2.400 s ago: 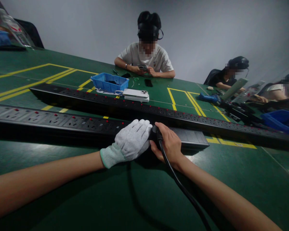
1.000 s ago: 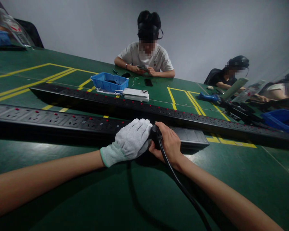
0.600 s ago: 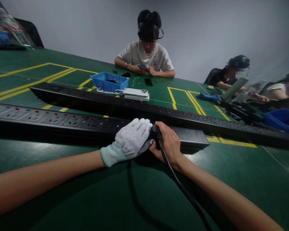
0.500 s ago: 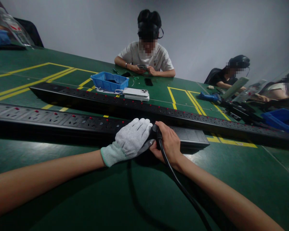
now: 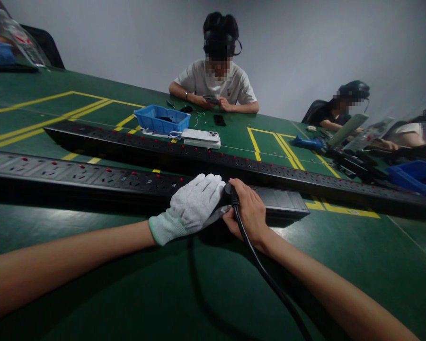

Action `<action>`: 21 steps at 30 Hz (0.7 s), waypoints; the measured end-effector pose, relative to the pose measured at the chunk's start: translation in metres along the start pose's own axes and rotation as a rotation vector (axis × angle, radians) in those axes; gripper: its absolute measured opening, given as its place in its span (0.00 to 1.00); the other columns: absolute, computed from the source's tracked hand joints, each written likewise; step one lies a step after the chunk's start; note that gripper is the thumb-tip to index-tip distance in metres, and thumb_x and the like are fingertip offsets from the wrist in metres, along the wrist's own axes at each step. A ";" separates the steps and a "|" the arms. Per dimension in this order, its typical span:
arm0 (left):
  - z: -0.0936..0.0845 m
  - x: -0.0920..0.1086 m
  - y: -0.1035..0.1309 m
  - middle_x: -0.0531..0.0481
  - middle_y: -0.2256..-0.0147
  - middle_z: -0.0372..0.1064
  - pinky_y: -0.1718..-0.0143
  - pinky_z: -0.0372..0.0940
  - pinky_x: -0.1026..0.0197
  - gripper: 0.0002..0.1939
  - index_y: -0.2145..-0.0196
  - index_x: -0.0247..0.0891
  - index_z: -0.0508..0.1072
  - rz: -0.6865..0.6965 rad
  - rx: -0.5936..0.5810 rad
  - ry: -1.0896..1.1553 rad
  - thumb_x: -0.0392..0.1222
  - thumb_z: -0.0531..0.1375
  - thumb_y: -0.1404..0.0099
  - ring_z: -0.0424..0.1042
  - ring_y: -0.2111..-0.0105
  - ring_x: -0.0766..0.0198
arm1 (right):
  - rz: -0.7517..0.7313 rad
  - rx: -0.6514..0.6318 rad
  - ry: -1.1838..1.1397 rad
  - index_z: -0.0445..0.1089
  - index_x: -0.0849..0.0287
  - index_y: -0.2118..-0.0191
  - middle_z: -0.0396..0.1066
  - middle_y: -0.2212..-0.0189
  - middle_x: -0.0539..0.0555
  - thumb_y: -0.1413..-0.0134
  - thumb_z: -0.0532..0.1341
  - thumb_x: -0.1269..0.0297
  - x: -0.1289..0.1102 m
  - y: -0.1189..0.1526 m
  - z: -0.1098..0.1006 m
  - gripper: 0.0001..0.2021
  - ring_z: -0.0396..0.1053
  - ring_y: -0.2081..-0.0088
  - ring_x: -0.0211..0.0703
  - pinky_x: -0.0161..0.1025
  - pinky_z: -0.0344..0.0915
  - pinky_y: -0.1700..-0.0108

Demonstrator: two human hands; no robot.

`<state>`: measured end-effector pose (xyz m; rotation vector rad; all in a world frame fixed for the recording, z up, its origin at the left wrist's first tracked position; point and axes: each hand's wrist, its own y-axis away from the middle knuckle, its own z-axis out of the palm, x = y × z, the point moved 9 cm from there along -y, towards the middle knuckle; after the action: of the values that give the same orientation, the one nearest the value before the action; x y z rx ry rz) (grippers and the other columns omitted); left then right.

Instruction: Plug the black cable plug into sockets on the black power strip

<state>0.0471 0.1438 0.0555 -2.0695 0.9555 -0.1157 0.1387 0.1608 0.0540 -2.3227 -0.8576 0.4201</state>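
Observation:
A long black power strip (image 5: 102,179) with red indicators and numbered sockets lies across the table in front of me. My left hand (image 5: 195,201), in a pale grey glove with a green cuff, is closed over the strip, fingers across its top and thumb on the near side. Beside it, my bare right hand (image 5: 250,210) is closed around a black plug (image 5: 229,190), which stands at the strip's top. The plug's thick black cable (image 5: 259,267) hangs down toward me. Its prongs and the socket beneath are hidden by my hands.
A second long black power strip (image 5: 145,148) lies just behind. Beyond it are a blue bin (image 5: 162,124) and a white phone (image 5: 201,136). A person (image 5: 216,78) sits opposite with a phone. Another blue bin (image 5: 417,176) and two more people are at the right.

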 end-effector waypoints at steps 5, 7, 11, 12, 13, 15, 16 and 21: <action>0.002 -0.001 0.002 0.30 0.48 0.64 0.44 0.59 0.44 0.29 0.46 0.22 0.62 -0.003 -0.026 0.029 0.49 0.56 0.37 0.60 0.44 0.46 | -0.022 -0.018 -0.008 0.50 0.65 0.42 0.62 0.47 0.63 0.58 0.52 0.73 0.002 0.001 0.000 0.32 0.63 0.47 0.49 0.45 0.64 0.48; 0.001 0.000 0.002 0.30 0.48 0.64 0.44 0.60 0.44 0.28 0.46 0.23 0.62 0.000 -0.013 0.028 0.48 0.56 0.37 0.60 0.44 0.46 | -0.011 -0.024 -0.012 0.50 0.64 0.41 0.62 0.47 0.63 0.58 0.52 0.72 0.004 0.001 0.000 0.33 0.63 0.47 0.50 0.46 0.64 0.48; 0.000 0.000 0.002 0.31 0.48 0.65 0.44 0.60 0.44 0.26 0.47 0.24 0.63 0.006 0.002 0.022 0.46 0.55 0.37 0.60 0.44 0.46 | -0.012 -0.041 -0.032 0.49 0.64 0.41 0.61 0.47 0.63 0.57 0.53 0.68 0.003 0.002 0.000 0.33 0.63 0.47 0.51 0.48 0.64 0.48; 0.000 0.001 0.002 0.31 0.49 0.65 0.44 0.60 0.44 0.26 0.47 0.24 0.63 0.008 0.007 0.020 0.46 0.55 0.37 0.60 0.44 0.46 | -0.016 -0.039 -0.041 0.49 0.64 0.41 0.62 0.47 0.63 0.57 0.53 0.67 0.002 0.001 -0.001 0.33 0.63 0.48 0.52 0.48 0.64 0.48; 0.000 0.001 0.002 0.31 0.49 0.65 0.44 0.60 0.44 0.25 0.47 0.24 0.63 0.010 0.009 0.021 0.45 0.55 0.37 0.60 0.44 0.46 | -0.019 -0.036 -0.048 0.49 0.65 0.40 0.62 0.47 0.63 0.56 0.54 0.66 0.001 0.001 -0.002 0.33 0.64 0.48 0.52 0.48 0.64 0.48; 0.001 0.001 0.002 0.31 0.49 0.65 0.44 0.60 0.44 0.25 0.47 0.24 0.63 0.008 0.006 0.025 0.44 0.55 0.37 0.60 0.44 0.46 | -0.022 -0.032 -0.058 0.49 0.65 0.40 0.62 0.47 0.64 0.56 0.54 0.64 0.001 0.001 -0.003 0.34 0.64 0.48 0.52 0.48 0.64 0.48; 0.001 0.001 0.002 0.31 0.49 0.65 0.44 0.60 0.44 0.25 0.47 0.23 0.63 0.006 0.004 0.025 0.44 0.55 0.37 0.60 0.44 0.46 | -0.023 -0.032 -0.060 0.49 0.65 0.40 0.62 0.47 0.64 0.56 0.54 0.63 0.000 0.000 -0.004 0.34 0.64 0.48 0.52 0.48 0.64 0.48; -0.001 0.002 0.001 0.31 0.49 0.65 0.45 0.62 0.44 0.23 0.48 0.23 0.64 0.024 0.014 -0.003 0.43 0.55 0.37 0.61 0.44 0.46 | -0.032 -0.027 -0.062 0.50 0.65 0.41 0.62 0.47 0.64 0.54 0.56 0.60 -0.002 0.000 -0.005 0.34 0.63 0.47 0.52 0.48 0.64 0.48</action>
<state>0.0477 0.1412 0.0551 -2.0442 0.9747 -0.1068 0.1396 0.1578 0.0579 -2.3276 -0.9344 0.4712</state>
